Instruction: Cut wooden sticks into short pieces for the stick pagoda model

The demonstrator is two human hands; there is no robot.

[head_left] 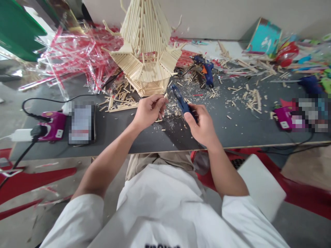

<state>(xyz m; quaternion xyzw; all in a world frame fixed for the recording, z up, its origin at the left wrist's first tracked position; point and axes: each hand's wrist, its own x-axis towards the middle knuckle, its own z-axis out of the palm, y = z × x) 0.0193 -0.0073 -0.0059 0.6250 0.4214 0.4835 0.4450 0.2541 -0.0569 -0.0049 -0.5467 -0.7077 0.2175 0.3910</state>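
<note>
My left hand [150, 110] is closed in a pinch on a short wooden stick piece [165, 95], held just in front of the base of a tall model tower [146, 48] built of pale wooden sticks. My right hand [203, 125] grips a blue glue gun [181, 100], its nozzle pointing up and left toward the stick piece. Both hands hover over the dark grey tabletop [165, 137], which is strewn with stick offcuts and chips.
A second blue glue gun [207, 72] lies behind to the right. Clear red-striped wrappers [77, 55] pile at the back left. A purple device [53, 125] with cables and a blurred phone [81, 122] sit at left. Colourful clutter fills the right; red chair parts are below.
</note>
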